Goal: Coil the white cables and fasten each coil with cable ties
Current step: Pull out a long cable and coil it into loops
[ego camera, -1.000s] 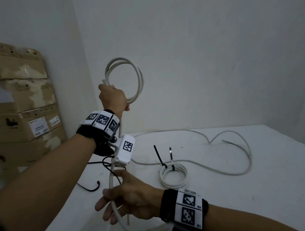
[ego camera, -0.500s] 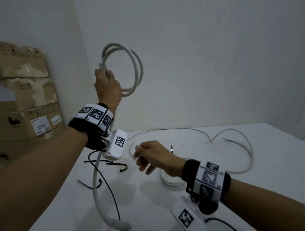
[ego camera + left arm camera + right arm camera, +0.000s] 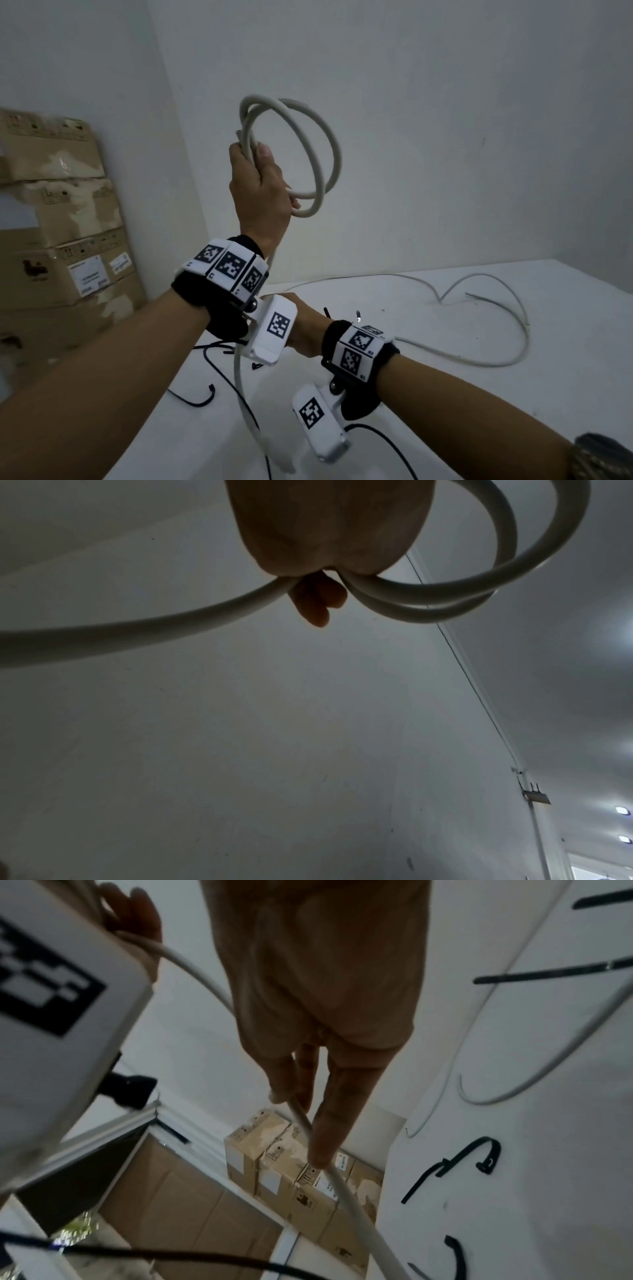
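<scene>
Head view, centre of frame: the left hand is raised in front of the wall, its grip closed around two loops of white cable that stand above and to the right of the fist. In the left wrist view the same loops leave the fist to the right, while a single strand runs off to the left edge of the frame. In the head view that strand drops from the fist past the left wrist band and curves down toward the bottom centre.

Lower centre: the right hand is mostly hidden behind the left wrist camera. The right wrist view shows its fingers extended, with the hanging strand lying between them; a loose, narrow grip on the cable.

Right of frame: the rest of the cable trails in wide bends across the white tabletop. Black cable ties lie loose on the tabletop at lower left; others appear at the right of the right wrist view. Two tie ends stick up behind the right wrist; what they fasten is hidden.

Left of frame: stacked cardboard boxes stand against the wall.
</scene>
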Action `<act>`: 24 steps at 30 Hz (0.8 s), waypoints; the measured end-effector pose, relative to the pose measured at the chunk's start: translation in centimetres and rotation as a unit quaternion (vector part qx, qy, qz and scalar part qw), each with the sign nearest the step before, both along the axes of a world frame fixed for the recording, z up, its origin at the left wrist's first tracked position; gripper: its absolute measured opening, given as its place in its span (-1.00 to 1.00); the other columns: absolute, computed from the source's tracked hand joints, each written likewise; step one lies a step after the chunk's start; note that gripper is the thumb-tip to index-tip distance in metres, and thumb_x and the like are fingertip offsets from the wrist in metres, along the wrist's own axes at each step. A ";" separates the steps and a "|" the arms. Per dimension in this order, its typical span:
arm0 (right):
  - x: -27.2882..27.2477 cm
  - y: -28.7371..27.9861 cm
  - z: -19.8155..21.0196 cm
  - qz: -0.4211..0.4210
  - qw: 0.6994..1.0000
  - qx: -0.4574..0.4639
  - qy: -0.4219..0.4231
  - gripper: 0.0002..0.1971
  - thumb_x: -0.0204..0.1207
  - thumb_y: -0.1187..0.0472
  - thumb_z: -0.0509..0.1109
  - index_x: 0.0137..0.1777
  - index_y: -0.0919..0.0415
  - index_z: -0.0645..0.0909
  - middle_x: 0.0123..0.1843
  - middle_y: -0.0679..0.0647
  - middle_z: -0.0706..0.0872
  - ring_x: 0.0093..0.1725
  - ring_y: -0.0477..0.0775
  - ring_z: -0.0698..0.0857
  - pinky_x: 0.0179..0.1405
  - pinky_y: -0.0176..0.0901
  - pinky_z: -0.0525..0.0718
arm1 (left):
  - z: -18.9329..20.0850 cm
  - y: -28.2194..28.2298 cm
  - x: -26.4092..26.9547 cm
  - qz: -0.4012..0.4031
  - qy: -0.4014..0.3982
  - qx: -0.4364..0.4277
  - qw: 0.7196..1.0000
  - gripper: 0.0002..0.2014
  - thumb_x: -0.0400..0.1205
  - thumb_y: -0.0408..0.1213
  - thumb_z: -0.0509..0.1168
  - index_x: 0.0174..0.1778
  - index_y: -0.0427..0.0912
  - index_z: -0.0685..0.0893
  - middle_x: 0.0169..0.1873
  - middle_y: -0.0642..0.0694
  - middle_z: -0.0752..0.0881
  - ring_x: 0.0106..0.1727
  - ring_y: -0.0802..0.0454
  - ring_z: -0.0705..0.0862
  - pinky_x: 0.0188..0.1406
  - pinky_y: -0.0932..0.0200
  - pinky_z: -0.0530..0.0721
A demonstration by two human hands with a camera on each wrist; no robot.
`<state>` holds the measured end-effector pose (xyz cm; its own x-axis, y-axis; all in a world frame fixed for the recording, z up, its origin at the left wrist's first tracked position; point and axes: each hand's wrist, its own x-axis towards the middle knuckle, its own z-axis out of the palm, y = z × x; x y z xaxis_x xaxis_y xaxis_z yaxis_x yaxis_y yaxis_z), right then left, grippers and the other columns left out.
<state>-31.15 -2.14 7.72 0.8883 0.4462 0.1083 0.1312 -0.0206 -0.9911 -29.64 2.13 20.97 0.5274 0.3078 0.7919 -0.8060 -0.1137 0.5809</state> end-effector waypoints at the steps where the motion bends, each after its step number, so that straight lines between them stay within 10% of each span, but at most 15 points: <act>1: 0.2 0.1 -0.1 0.005 1.000 0.009 0.013 -0.72 0.68 0.38 0.13 -0.27 0.22 0.48 -0.63 -0.09 0.59 -0.65 -0.17 0.58 -0.58 -0.39 0.56 | -0.2 -0.1 -0.2 -0.004 0.000 0.001 1.000 -0.83 0.78 -0.23 0.02 -0.15 -0.05 0.35 -0.50 -0.01 0.44 -0.68 0.18 0.44 -0.69 0.27 0.50; 6: 1.0 1.2 -0.6 -0.061 0.998 0.015 0.016 -0.80 0.67 0.33 0.09 0.16 0.36 0.50 -0.18 0.19 0.64 -0.32 0.06 0.67 -0.21 -0.14 0.64 | -0.4 0.3 0.1 0.047 0.017 0.087 0.995 -0.84 0.79 -0.21 -0.01 0.00 -0.23 0.35 -0.42 -0.13 0.52 -0.59 0.09 0.60 -0.65 0.17 0.64; 10: 1.3 1.2 -1.4 -0.073 0.996 0.035 0.044 -0.88 0.64 0.39 0.11 -0.09 0.20 0.39 -0.29 0.18 0.61 -0.45 0.07 0.63 -0.28 -0.09 0.63 | 0.1 2.5 1.9 0.144 -0.009 0.172 0.975 -0.80 0.78 -0.21 -0.03 0.13 -0.28 0.36 -0.27 -0.22 0.60 -0.32 -0.34 0.69 -0.39 -0.23 0.73; 16: 1.6 -0.6 -1.4 -0.085 0.996 -0.040 -0.003 -0.80 0.67 0.22 0.19 -0.22 0.12 0.45 -0.41 0.03 0.41 -0.47 -0.03 0.33 -0.48 -0.24 0.25 | -0.4 6.5 3.8 0.246 -0.007 0.220 0.944 -0.73 0.77 -0.31 -0.02 0.24 -0.45 0.37 -0.02 -0.50 0.66 -0.07 -0.44 0.66 -0.22 -0.05 0.55; 20: 1.1 -0.9 -1.5 -0.044 0.998 -0.032 0.011 -0.82 0.67 0.26 0.22 -0.19 0.13 0.46 -0.26 0.07 0.57 -0.28 0.01 0.60 -0.19 -0.16 0.51 | -0.7 5.9 3.6 0.216 -0.022 0.164 0.962 -0.75 0.77 -0.26 -0.03 0.18 -0.40 0.37 -0.20 -0.33 0.62 -0.32 -0.28 0.65 -0.35 -0.07 0.67; 24: 0.4 0.5 -1.0 -0.032 0.990 -0.123 -0.059 -0.89 0.62 0.31 0.27 0.09 0.25 0.57 -0.16 0.19 0.61 -0.28 0.09 0.57 -0.27 -0.14 0.51 | -1.1 2.8 1.7 0.176 -0.078 0.207 0.959 -0.76 0.77 -0.34 0.02 0.13 -0.50 0.42 -0.43 0.04 0.46 -0.55 0.26 0.45 -0.59 0.47 0.38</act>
